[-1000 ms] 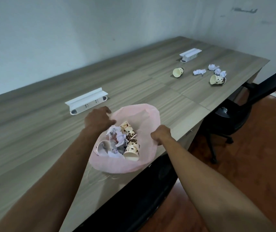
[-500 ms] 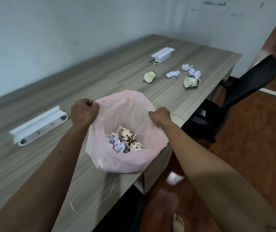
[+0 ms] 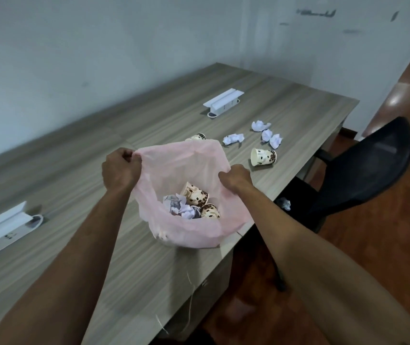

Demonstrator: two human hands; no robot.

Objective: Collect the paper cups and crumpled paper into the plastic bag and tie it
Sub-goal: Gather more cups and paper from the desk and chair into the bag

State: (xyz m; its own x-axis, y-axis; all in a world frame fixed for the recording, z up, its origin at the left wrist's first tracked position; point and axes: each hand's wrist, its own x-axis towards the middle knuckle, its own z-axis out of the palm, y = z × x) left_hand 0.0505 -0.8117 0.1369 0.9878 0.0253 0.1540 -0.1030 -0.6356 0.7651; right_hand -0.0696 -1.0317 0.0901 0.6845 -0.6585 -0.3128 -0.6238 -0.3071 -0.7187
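Observation:
A pink plastic bag [image 3: 186,165] stands open near the table's front edge, holding patterned paper cups [image 3: 195,195] and crumpled paper [image 3: 181,207]. My left hand [image 3: 120,169] grips the bag's left rim and my right hand [image 3: 235,179] grips its right rim, keeping the mouth wide. Beyond the bag a paper cup [image 3: 262,157] lies on its side, and another cup [image 3: 196,137] peeks over the bag's far rim. Several crumpled paper balls [image 3: 234,139] lie near them on the table.
The wooden table [image 3: 74,170] carries two white socket boxes, one far [image 3: 224,102] and one at the left edge [image 3: 2,227]. A black office chair [image 3: 363,168] stands right of the table, with a paper ball [image 3: 285,203] on its seat. Wooden floor lies to the right.
The bag has been lifted and carried right along the table, closer to the loose cups and paper. Both hands kept hold of its rim and the mouth stands more upright.

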